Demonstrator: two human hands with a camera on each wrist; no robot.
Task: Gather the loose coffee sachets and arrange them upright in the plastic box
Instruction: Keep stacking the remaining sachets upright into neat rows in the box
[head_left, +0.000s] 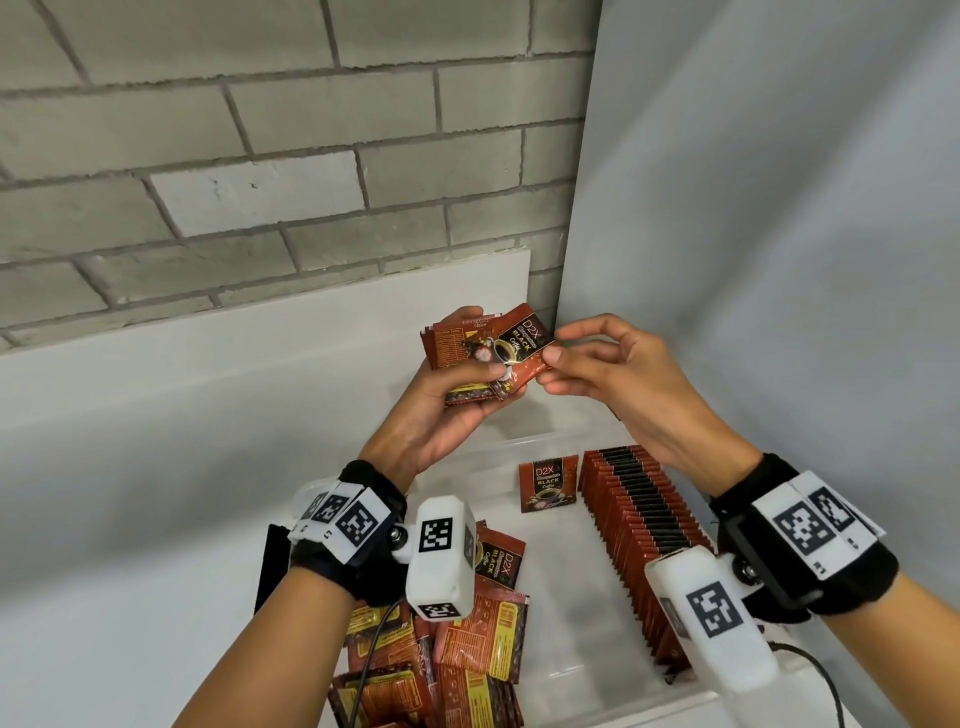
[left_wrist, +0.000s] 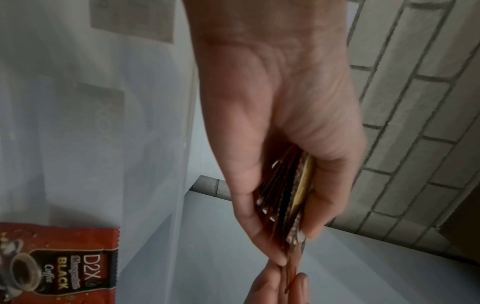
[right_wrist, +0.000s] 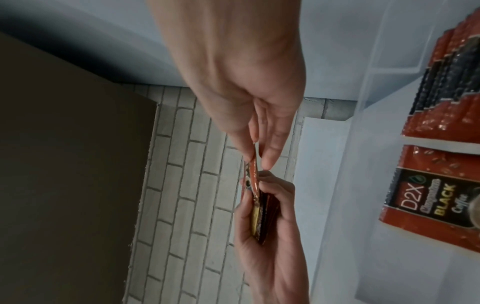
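My left hand (head_left: 475, 345) is raised above the box and grips a stack of red-brown coffee sachets (head_left: 467, 345), seen edge-on in the left wrist view (left_wrist: 291, 205). My right hand (head_left: 558, 344) pinches the right edge of the top sachet (head_left: 519, 343) between thumb and fingers (right_wrist: 270, 152). Below them stands the clear plastic box (head_left: 566, 597). A long row of upright sachets (head_left: 639, 545) fills its right side. One single sachet (head_left: 549, 486) stands upright near the far wall. A loose pile of sachets (head_left: 467, 649) lies at the lower left.
A grey brick wall (head_left: 260, 156) rises behind a white ledge (head_left: 208, 364), and a white panel (head_left: 779, 208) closes off the right side. A dark flat object (head_left: 270, 566) stands left of my left wrist. A black cable (head_left: 826, 670) runs by my right wrist.
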